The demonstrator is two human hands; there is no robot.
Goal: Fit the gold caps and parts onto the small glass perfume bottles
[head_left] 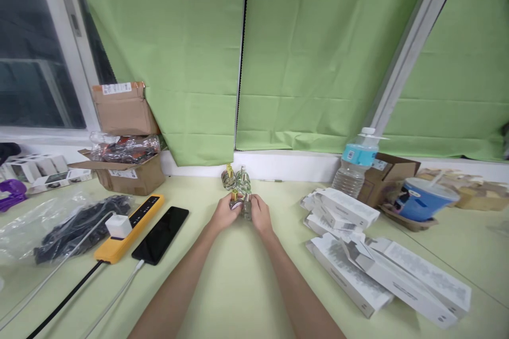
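My left hand (224,215) is closed round a small glass bottle (235,197) with a gold top, in the middle of the table. Beside it, my right hand (261,215) grips a second small bottle (247,208), greyish and clear, with its fingers on the right side. The two bottles are close together, partly covered by the fingers. Just beyond them, near the wall, stand more small glass bottles (243,178), some clear and one with a gold top (228,176). Their fine details are too small to make out.
Left of my arms lie a black phone (161,235) on a cable and a yellow power strip (115,246). Cardboard boxes (137,177) stand behind. On the right are white boxes (350,275), a water bottle (355,167) and a blue cup (421,201). Green curtains (310,53) hang behind.
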